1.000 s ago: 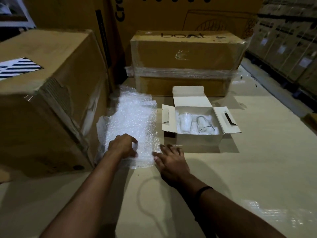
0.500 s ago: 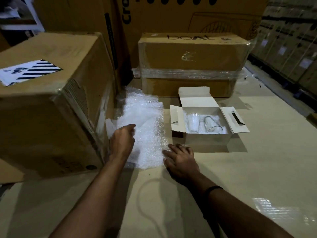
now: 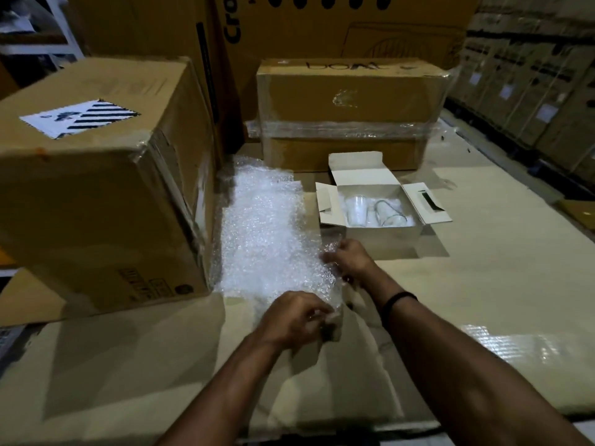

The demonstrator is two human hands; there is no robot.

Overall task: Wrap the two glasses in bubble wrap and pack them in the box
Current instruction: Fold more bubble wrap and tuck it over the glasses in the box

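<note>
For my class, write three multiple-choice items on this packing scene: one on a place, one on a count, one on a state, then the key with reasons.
1. Where does the bubble wrap lie? A) left of the white box B) inside it C) atop a carton
2. How many glasses are in the box? A) one B) two C) four
3. The box's flaps are: A) taped shut B) open C) torn off
Key: 1 A, the sheet lies flat beside the box; 2 B, two clear glasses show inside; 3 B, the flaps fold outward.
</note>
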